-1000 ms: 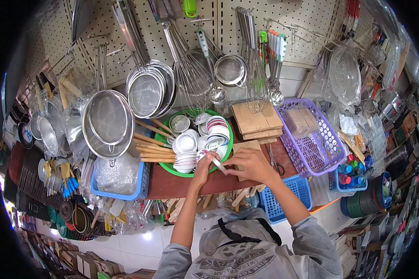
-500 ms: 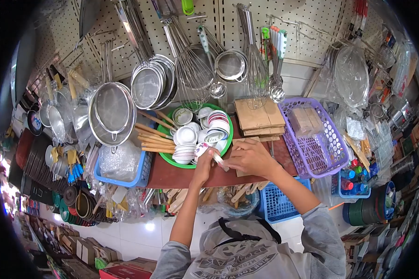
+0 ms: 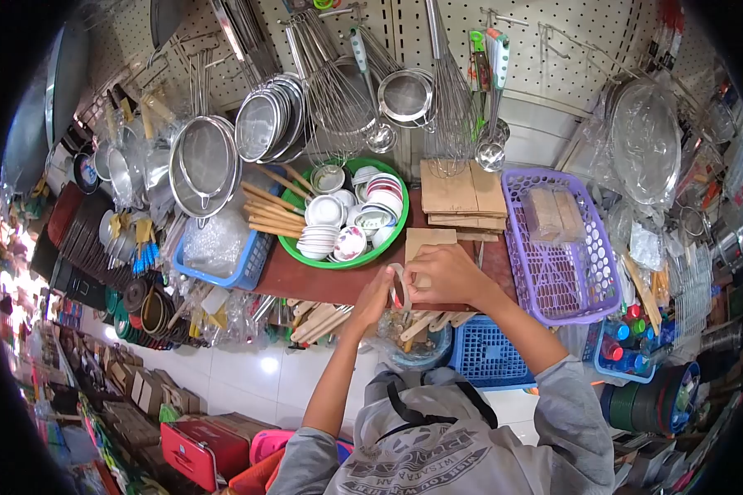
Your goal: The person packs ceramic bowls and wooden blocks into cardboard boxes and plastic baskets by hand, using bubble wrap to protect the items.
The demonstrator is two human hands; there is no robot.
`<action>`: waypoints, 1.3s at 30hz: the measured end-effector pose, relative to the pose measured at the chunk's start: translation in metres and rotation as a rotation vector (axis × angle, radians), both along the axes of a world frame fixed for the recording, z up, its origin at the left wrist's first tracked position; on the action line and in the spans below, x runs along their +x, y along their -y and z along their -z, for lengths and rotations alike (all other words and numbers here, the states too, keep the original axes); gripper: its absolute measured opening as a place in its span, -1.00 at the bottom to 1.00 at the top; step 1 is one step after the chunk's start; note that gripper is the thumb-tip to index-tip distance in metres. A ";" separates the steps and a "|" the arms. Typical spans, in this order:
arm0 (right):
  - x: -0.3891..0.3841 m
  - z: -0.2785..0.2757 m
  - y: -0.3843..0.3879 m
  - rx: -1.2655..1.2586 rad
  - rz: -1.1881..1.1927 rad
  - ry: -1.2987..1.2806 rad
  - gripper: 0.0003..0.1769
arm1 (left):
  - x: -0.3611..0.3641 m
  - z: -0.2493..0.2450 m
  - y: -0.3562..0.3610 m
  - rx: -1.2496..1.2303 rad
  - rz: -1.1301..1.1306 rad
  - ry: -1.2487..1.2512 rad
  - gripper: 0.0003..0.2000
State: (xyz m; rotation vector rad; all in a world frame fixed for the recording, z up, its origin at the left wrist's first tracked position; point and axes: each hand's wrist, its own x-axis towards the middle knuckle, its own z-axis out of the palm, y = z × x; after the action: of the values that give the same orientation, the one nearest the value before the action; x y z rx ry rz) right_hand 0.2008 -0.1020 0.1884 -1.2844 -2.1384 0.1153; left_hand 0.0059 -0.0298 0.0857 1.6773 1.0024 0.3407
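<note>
Between both hands, at the front edge of the brown tabletop (image 3: pixel 305 283), is a small white ring-like item (image 3: pixel 399 289), seen nearly edge-on; I cannot make out exactly what it is. My left hand (image 3: pixel 375 299) grips its left side, with the fingers pressed together. On the other side, my right hand (image 3: pixel 439 276) has its fingers bent and closed at the item's right edge. Behind my left hand, a green basin (image 3: pixel 344 264) holds several small white bowls (image 3: pixel 325 211) and wooden-handled tools (image 3: pixel 272 218). A flat brown cardboard piece (image 3: pixel 429 238) lies just behind my right hand.
Brown cardboard packets (image 3: pixel 462 194) are stacked behind the cardboard piece. A purple basket (image 3: pixel 563 280) stands to the right, a blue basket (image 3: pixel 252 260) to the left. Whisks (image 3: pixel 443 115) and strainers (image 3: pixel 202 165) hang above. Below the table edge is another blue basket (image 3: pixel 491 351).
Both hands have come away from the basin toward the table's front edge, with the white item between them. The flowered bowl by my left hand is now fully visible in the basin. The view has shifted.
</note>
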 end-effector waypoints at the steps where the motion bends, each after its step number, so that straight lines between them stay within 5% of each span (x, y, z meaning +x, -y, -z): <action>1: 0.004 0.003 0.002 -0.052 -0.001 -0.025 -0.85 | 0.001 0.005 0.007 0.027 -0.014 -0.024 -0.29; 6: 0.021 0.028 0.008 -0.270 0.005 -0.115 -0.80 | 0.007 0.000 0.052 0.364 -0.203 0.063 -0.59; 10: 0.028 0.054 0.009 -0.416 -0.010 -0.166 -0.75 | 0.003 0.007 0.071 0.345 -0.072 0.228 -0.64; 13: 0.031 0.072 0.010 -0.536 -0.009 -0.198 -0.74 | 0.002 0.010 0.084 -0.060 0.050 0.147 -0.64; 17: 0.043 0.098 0.010 -0.638 -0.017 -0.228 -0.72 | 0.008 0.044 0.090 -0.108 0.196 0.291 -0.69; 32: 0.046 0.127 0.013 -0.455 0.156 -0.153 -0.76 | 0.037 0.082 0.090 -0.331 -0.059 0.421 -0.73; 39: 0.038 0.130 0.010 -0.367 0.245 -0.112 -0.76 | 0.044 0.059 0.082 -0.402 -0.158 0.378 -0.79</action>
State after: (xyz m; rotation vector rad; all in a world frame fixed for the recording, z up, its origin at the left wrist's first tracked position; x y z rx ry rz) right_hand 0.2391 -0.1121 0.0586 -1.6950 -1.9036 0.4830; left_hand 0.0503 -0.1114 0.0267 1.1226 0.8519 0.5030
